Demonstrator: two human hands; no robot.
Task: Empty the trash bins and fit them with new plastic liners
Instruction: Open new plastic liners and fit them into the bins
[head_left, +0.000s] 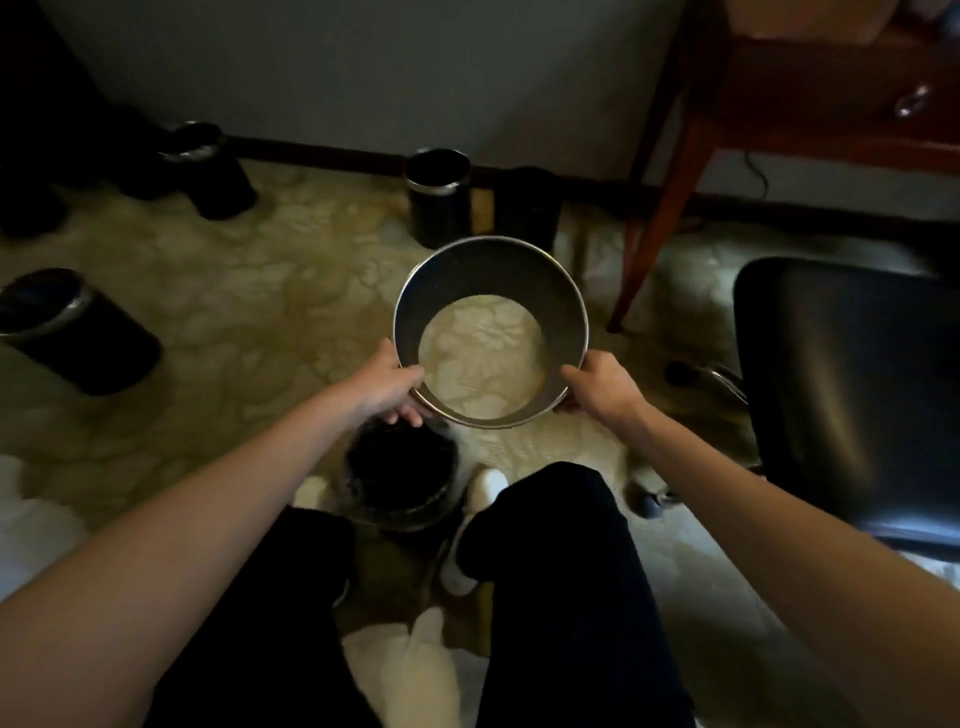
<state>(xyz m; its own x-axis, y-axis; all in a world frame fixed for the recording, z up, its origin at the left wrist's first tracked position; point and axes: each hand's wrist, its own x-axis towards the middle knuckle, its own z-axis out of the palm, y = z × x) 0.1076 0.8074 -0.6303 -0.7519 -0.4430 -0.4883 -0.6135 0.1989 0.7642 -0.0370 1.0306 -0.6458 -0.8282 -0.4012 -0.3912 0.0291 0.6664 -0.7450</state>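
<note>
Since the carpet (260, 270) shows straight through it, the bin sleeve (566, 291), held up mid-scene above the knees, looks light, stiff and bottomless. Its smooth metal rim could slip, so opposite edges suit best: the left grip (387, 387) and right grip (597, 384) each curl round its near rim. Counted: one sleeve, one black bin (400, 483) between the feet, then a left bin (72, 332), a far-left bin (213, 171) and a far-middle bin (439, 197) (a dark shape (527, 208) beside it may be another).
</note>
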